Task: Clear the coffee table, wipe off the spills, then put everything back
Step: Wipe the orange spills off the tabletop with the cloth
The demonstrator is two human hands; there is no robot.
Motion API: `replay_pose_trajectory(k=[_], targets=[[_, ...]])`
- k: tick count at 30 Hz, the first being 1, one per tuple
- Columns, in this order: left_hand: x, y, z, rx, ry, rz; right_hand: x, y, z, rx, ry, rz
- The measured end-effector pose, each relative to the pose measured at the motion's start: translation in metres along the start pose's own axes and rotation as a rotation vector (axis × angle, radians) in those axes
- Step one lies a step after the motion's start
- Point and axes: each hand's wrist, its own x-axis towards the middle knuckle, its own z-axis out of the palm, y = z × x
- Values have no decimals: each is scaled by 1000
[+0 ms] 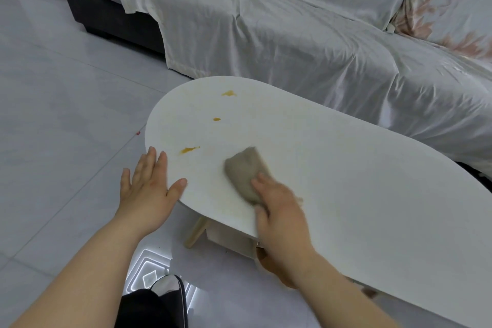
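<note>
The white oval coffee table [346, 168] fills the middle of the view, with nothing standing on its top. Three orange spills mark its left end: one far [229, 93], one small in the middle [217, 119], one near [189, 149]. My right hand [279, 210] grips a folded beige cloth [243, 170] and presses it flat on the tabletop, just right of the near spill; hand and cloth are motion-blurred. My left hand [149, 184] lies flat with straight fingers on the table's rounded left edge.
A sofa under a pale grey sheet [292, 29] runs along the far side of the table, close to its edge. Grey floor tiles [66, 114] spread to the left. A wooden table leg [195, 231] and lower shelf show beneath the top. My dark trouser leg [151, 306] is at the bottom.
</note>
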Motion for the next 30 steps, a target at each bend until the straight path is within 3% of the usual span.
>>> replay_pose_trajectory(k=[4, 6, 10, 12, 20, 26, 30], targets=[[-2, 1, -3, -3, 18, 11, -11, -11, -3, -31, -56, -248], [-3, 1, -4, -8, 23, 7, 4, 9, -15, -36, -76, -206], [-2, 0, -2, -11, 29, 2, 37, 45, -36, -48, -40, 161], [-1, 0, 0, -16, 34, 1, 41, 45, -32, -103, -43, 239], [2, 1, 2, -41, 41, -2, 23, 8, -27, -246, -218, 30], [2, -1, 2, -29, 40, -2, 45, -10, -31, -642, -241, -50], [3, 1, 2, -46, 50, -5, 45, -10, -37, -483, -245, 54]])
